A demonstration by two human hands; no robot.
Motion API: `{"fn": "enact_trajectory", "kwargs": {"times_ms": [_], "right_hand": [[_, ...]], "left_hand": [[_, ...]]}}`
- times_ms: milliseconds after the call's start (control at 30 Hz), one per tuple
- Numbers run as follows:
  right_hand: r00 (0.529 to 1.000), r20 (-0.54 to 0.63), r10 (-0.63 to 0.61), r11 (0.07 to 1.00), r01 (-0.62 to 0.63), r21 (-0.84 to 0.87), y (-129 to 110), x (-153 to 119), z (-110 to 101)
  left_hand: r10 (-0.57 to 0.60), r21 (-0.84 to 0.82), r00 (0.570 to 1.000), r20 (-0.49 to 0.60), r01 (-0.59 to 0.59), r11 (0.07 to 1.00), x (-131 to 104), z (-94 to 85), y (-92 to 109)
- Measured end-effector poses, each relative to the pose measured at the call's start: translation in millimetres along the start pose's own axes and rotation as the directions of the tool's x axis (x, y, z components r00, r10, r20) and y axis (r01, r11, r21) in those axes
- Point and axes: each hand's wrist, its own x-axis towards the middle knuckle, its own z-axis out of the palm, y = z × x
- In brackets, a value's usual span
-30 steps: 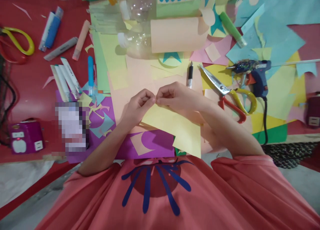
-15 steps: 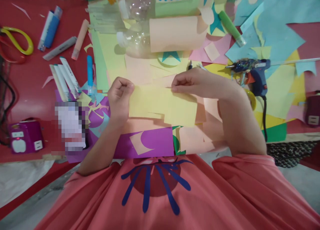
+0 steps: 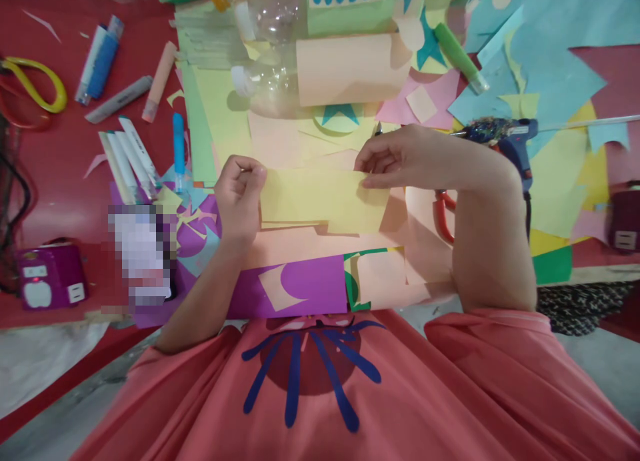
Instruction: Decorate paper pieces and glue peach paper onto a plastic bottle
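Note:
A pale yellow sheet of paper with a stepped lower edge is held up in front of me. My left hand pinches its left end between thumb and curled fingers. At the upper right corner, my right hand grips the paper between thumb and fingertips. Beneath it lie peach paper and a purple sheet with curved cut-outs. The red handle of a tool shows beside my right forearm. Just behind my right hand, a dark pen tip sticks out.
A glue gun lies at right on coloured paper. Plastic bottles, one wrapped in peach paper, lie at the back. Several markers, a phone, scissors and a purple power socket box are at left.
My right hand has slid right and slightly up along the paper's top edge. The paper's lower right part has risen, and the red handle has come into view.

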Motion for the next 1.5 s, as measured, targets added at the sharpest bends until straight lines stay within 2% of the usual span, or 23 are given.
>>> {"fn": "enact_trajectory", "kwargs": {"times_ms": [200,367,467,567,733,933,1100,1267,1400,1500], "right_hand": [[1.000,0.000,-0.020,0.999,0.020,-0.043,1,-4,-4],[0.999,-0.033,-0.034,0.998,0.032,-0.057,1,-5,-4],[0.999,-0.007,-0.043,0.997,0.042,-0.071,-3,-5,-2],[0.998,0.005,-0.062,0.994,0.062,-0.092,-10,-1,6],[0.997,-0.016,-0.076,0.995,0.075,-0.065,-23,9,29],[0.992,-0.105,-0.072,0.997,0.067,-0.045,-27,14,44],[0.993,-0.080,-0.083,0.996,0.080,-0.039,-21,12,33],[0.988,-0.110,-0.107,0.992,0.098,-0.078,-3,6,14],[0.992,-0.086,-0.094,0.995,0.090,-0.043,4,0,1],[0.995,-0.072,-0.064,0.996,0.060,-0.061,3,-3,-7]], "left_hand": [[-0.066,-0.014,0.998,0.018,0.067,0.998,-1,-1.9,-5],[-0.115,0.014,0.981,0.159,0.114,0.993,-7,-2.1,-3],[-0.155,0.043,0.966,0.205,0.150,0.988,-12,0.1,-1],[-0.196,0.056,0.950,0.244,0.188,0.980,-16,2.9,0],[-0.217,0.059,0.934,0.283,0.209,0.976,-19,5.7,1],[-0.177,0.054,0.944,0.277,0.169,0.984,-20,5.2,0],[-0.205,0.086,0.952,0.228,0.190,0.978,-18,2.5,1],[-0.166,0.097,0.978,0.128,0.155,0.983,-11,0.4,-1],[-0.168,0.088,0.974,0.152,0.156,0.984,-9,1.2,-1],[-0.159,0.053,0.979,0.128,0.153,0.987,-9,1.0,-2]]}}
